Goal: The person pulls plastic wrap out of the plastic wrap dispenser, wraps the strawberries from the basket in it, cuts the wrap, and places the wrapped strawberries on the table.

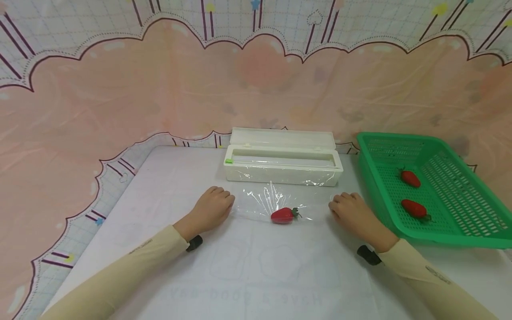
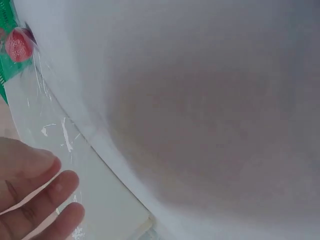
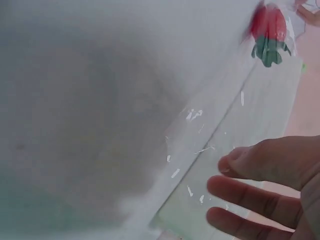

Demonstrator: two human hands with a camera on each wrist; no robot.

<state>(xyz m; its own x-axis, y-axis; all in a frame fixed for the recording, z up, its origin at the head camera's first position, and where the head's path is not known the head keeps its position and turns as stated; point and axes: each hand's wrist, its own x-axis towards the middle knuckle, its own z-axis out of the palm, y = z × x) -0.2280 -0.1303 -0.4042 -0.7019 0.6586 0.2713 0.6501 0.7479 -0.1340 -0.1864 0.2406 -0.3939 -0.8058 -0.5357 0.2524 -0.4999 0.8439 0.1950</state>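
Observation:
A red strawberry with a green cap lies on its side at the film's near edge, with creases fanning out behind it. Clear plastic film spans between the hands in front of the white box. At its left side, my left hand pinches the film between thumb and forefinger; in the left wrist view, the other fingers of that hand are bent loosely. My right hand pinches the film's right side, thumb against forefinger, as the right wrist view shows the hand.
The white box's lid stands raised at the back, and a small green piece sits on its left end. To the right, a green basket holds two strawberries. A patterned cloth hangs behind the white table.

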